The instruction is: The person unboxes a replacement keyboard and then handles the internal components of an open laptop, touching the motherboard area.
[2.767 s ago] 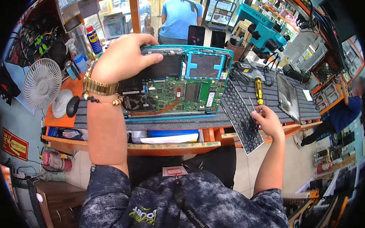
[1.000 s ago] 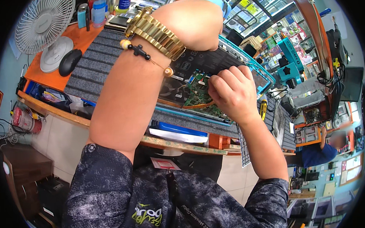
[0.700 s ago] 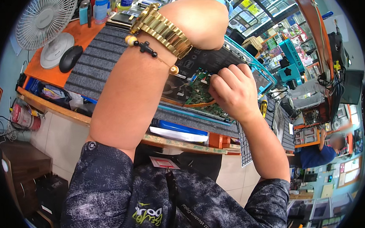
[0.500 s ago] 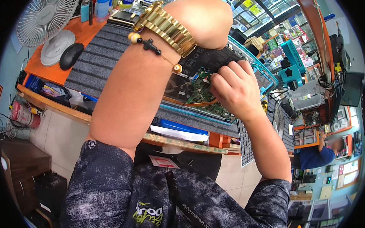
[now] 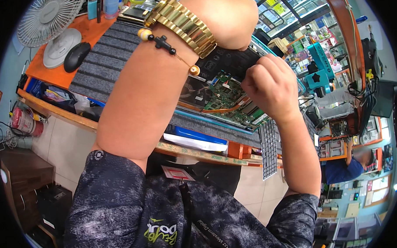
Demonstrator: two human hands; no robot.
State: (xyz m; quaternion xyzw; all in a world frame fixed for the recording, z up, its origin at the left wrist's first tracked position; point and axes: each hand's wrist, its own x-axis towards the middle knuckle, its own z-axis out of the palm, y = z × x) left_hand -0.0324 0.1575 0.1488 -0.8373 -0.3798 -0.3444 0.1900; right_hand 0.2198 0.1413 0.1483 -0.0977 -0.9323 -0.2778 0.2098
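Observation:
An opened laptop (image 5: 196, 98) lies on the grey ribbed mat (image 5: 104, 61), its green circuit board (image 5: 226, 94) and copper-coloured heat pipe exposed. My left hand (image 5: 230, 22) reaches over the laptop's far part, with a gold watch (image 5: 184, 26) and a beaded bracelet at the wrist. Its fingers are turned away and hidden. Over the right side of the laptop is my right hand (image 5: 271, 88), fingers curled closed. Whatever they may pinch is hidden behind the knuckles.
On the orange desk at left stand a white fan (image 5: 61, 48) and a black mouse (image 5: 77, 57). A loose keyboard (image 5: 268, 152) juts over the front edge. Blue-and-white cases (image 5: 194, 140) fill a front drawer. A teal clamp stand (image 5: 319, 74) is at right; another person (image 5: 344, 169) is beyond.
My right hand has moved right, uncovering more of the circuit board and its right edge. My left hand has shifted slightly right.

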